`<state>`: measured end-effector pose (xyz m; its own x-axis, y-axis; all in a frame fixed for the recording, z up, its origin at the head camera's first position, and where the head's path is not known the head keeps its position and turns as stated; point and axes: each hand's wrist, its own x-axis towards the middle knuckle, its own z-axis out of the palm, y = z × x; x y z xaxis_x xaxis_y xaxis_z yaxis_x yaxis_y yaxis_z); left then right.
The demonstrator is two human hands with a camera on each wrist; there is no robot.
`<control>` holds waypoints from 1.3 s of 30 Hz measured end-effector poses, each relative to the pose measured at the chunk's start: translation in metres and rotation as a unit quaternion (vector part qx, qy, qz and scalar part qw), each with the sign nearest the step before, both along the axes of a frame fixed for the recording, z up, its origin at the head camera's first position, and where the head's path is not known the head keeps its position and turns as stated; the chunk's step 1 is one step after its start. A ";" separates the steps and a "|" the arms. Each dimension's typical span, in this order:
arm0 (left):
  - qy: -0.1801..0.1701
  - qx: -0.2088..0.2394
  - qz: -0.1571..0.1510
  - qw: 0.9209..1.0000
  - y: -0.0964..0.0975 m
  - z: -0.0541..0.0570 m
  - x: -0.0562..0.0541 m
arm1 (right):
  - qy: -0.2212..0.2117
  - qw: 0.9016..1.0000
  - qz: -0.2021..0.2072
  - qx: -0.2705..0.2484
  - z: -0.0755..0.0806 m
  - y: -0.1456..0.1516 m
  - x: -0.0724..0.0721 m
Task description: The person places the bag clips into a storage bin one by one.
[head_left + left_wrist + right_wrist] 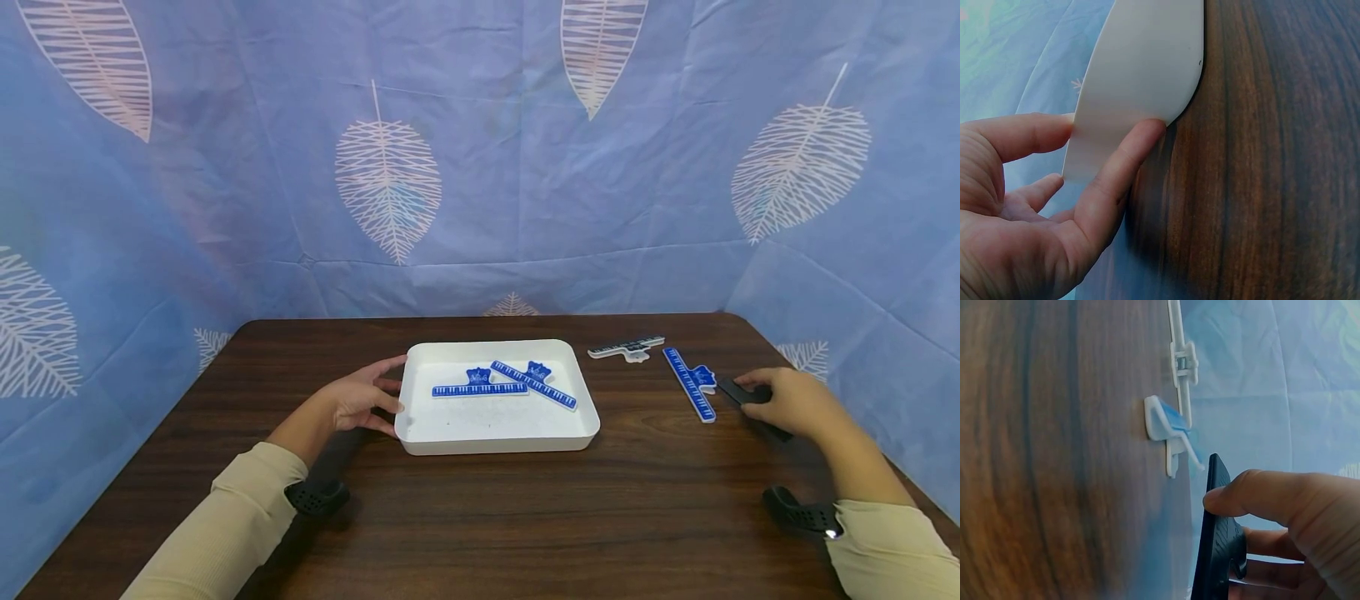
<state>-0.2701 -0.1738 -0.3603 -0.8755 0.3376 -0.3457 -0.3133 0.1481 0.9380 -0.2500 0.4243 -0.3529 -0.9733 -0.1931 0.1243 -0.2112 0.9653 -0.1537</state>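
Note:
My left hand (367,398) rests against the left end of a white tray (495,447), fingers and thumb spread along its wall (1141,69). Inside the tray lie two blue sheet-music clips with a piano-key pattern, one straight (480,390) and one slanted (543,390), their ends close together. On the right side of the table, my right hand (798,402) pinches a black clip (738,390) between thumb and fingers. The right wrist view shows the black clip (1213,550) on edge, its far end partly covered by the hand.
Just left of the right hand, another blue clip (688,385) lies on the dark wooden table (480,525). Farther back is a black-and-white clip (626,348), between the tray and that blue one. Blue leaf-print cloth (480,183) hangs behind the table and along both sides.

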 end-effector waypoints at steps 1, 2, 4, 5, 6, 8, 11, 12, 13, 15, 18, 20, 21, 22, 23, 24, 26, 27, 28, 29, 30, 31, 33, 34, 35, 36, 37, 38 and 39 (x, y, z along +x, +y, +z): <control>0.000 0.001 -0.001 1.000 0.000 0.000 0.000 | 0.001 1.000 0.001 -0.002 0.001 -0.001 0.000; 0.000 0.002 -0.001 1.000 0.000 0.000 0.000 | 0.002 1.000 0.001 -0.004 0.001 -0.002 0.001; 0.000 0.003 0.000 1.000 0.000 0.000 0.000 | 0.004 1.000 0.002 -0.005 0.003 -0.005 0.001; -0.001 0.003 0.000 1.000 0.000 0.000 0.000 | 0.004 1.000 0.002 -0.006 0.004 -0.007 0.002; -0.001 0.003 0.000 1.000 0.000 0.000 0.000 | 0.005 1.000 0.003 -0.007 0.005 -0.009 0.003; -0.002 0.003 0.001 1.000 0.000 -0.001 0.000 | 0.008 1.000 0.005 -0.008 0.007 -0.013 0.004; -0.003 0.003 0.002 1.000 0.000 -0.001 0.000 | 0.011 1.000 0.012 -0.009 0.009 -0.019 0.006; -0.003 0.003 0.002 1.000 0.000 -0.001 0.000 | 0.014 1.000 0.015 -0.008 0.010 -0.021 0.006; -0.003 0.004 0.002 1.000 0.000 -0.001 0.000 | 0.016 1.000 0.018 -0.007 0.010 -0.022 0.007; -0.002 0.004 0.002 1.000 0.000 -0.001 0.000 | 0.018 0.999 0.024 -0.010 0.011 -0.025 0.007; -0.002 0.005 0.001 1.000 0.000 0.000 0.000 | 0.022 0.999 0.032 -0.008 0.013 -0.028 0.007; -0.002 0.005 0.000 1.000 0.000 0.000 0.000 | 0.021 0.999 0.037 -0.005 0.014 -0.031 0.007; -0.002 0.005 0.000 1.000 0.000 0.000 0.000 | 0.021 0.999 0.039 -0.003 0.015 -0.032 0.008; -0.002 0.004 0.000 1.000 0.000 0.000 0.000 | 0.024 0.999 0.041 0.000 0.016 -0.034 0.008; -0.002 0.004 0.000 1.000 0.000 0.000 0.000 | 0.025 0.999 0.041 0.000 0.016 -0.036 0.009; -0.002 0.004 0.000 1.000 0.000 0.000 0.000 | 0.027 0.999 0.040 0.001 0.016 -0.038 0.009; -0.001 0.003 0.001 1.000 0.000 -0.001 -0.001 | 0.026 0.999 0.044 0.000 0.017 -0.042 0.010; 0.000 0.003 0.001 1.000 0.000 -0.001 -0.001 | 0.024 0.999 0.045 -0.004 0.016 -0.044 0.010; 0.000 0.003 0.001 1.000 0.000 -0.001 -0.001 | 0.023 0.999 0.045 -0.006 0.016 -0.046 0.010; 0.000 0.002 0.001 1.000 0.000 -0.001 -0.001 | 0.020 0.999 0.045 -0.010 0.015 -0.047 0.010; 0.000 0.002 0.001 1.000 0.000 -0.001 -0.001 | 0.016 0.999 0.048 -0.014 0.015 -0.048 0.010; 0.001 0.002 -0.001 1.000 0.000 -0.001 -0.001 | 0.013 0.998 0.051 -0.018 0.015 -0.050 0.011; 0.000 0.002 -0.001 1.000 0.000 -0.001 -0.001 | 0.009 0.998 0.053 -0.024 0.014 -0.053 0.011; 0.000 0.002 -0.001 1.000 0.000 -0.001 -0.001 | 0.009 0.998 0.055 -0.024 0.014 -0.055 0.011; 0.001 0.003 -0.002 1.000 0.000 -0.001 -0.001 | 0.008 0.998 0.057 -0.026 0.014 -0.057 0.011; 0.001 0.004 -0.002 1.000 0.000 -0.001 -0.001 | 0.007 0.998 0.061 -0.026 0.014 -0.059 0.011; 0.000 0.004 -0.002 1.000 0.000 -0.001 -0.001 | 0.005 0.998 0.064 -0.026 0.014 -0.061 0.012; 0.000 0.005 0.000 1.000 0.000 -0.001 -0.001 | 0.004 0.998 0.064 -0.025 0.015 -0.063 0.012; 0.000 0.005 -0.001 1.000 0.000 -0.001 -0.001 | 0.003 0.997 0.066 -0.025 0.015 -0.065 0.012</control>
<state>-0.2708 -0.1742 -0.3613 -0.8750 0.3428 -0.3419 -0.3130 0.1384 0.9396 -0.2377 0.3596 -0.3380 -0.9387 -0.3139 0.1425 -0.3378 0.9201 -0.1985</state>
